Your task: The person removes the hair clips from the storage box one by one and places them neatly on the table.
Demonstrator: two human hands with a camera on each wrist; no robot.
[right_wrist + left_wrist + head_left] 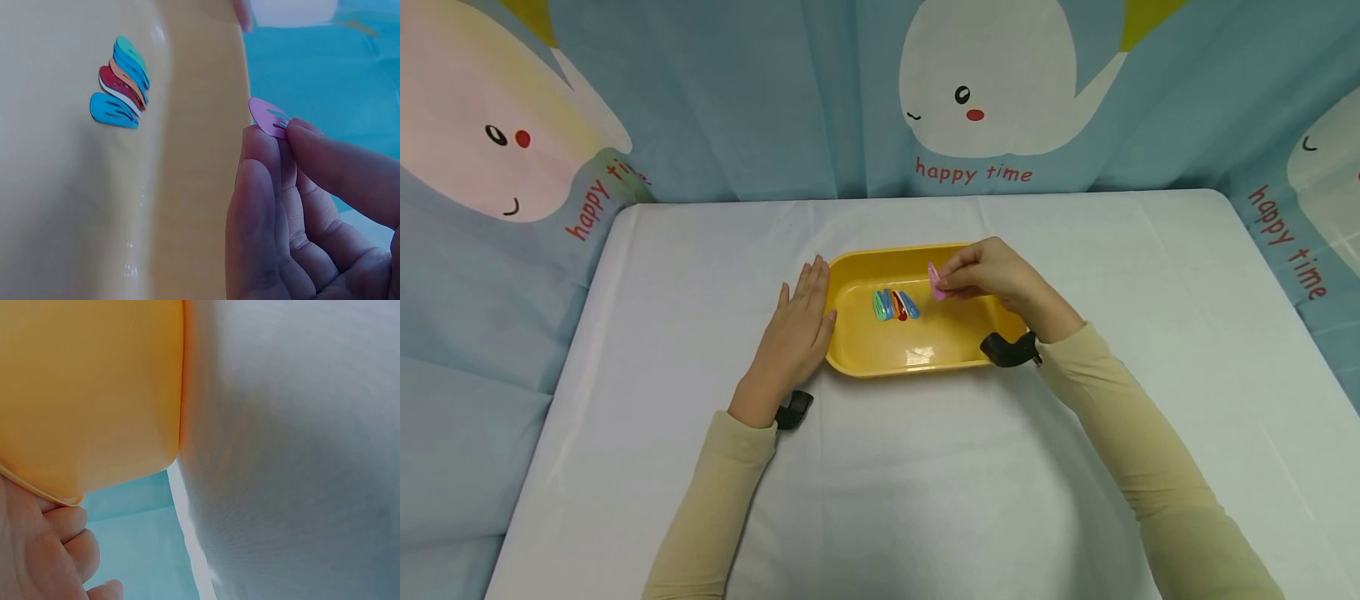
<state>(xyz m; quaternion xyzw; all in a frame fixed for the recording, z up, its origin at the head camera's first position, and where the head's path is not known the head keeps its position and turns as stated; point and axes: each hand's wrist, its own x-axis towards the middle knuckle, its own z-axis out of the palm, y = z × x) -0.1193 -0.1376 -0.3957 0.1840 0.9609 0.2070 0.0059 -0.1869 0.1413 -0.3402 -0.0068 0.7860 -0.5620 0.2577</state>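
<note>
Between thumb and fingertips my right hand pinches a pink snap hair clip, held over the right half of a yellow tray. In the right wrist view the pink hair clip shows its slotted body, its narrow end at the thumb. Several hair clips in green, blue, orange, red and white lie side by side on the tray floor, left of that hand. My left hand rests against the tray's left end, fingers straight along the rim. The left wrist view shows its fingers at the rim.
A white cloth covers the table under the tray. Blue curtains with whale prints hang behind and at both sides. A black wrist camera mount on the right wrist overlaps the tray's front right rim in the head view.
</note>
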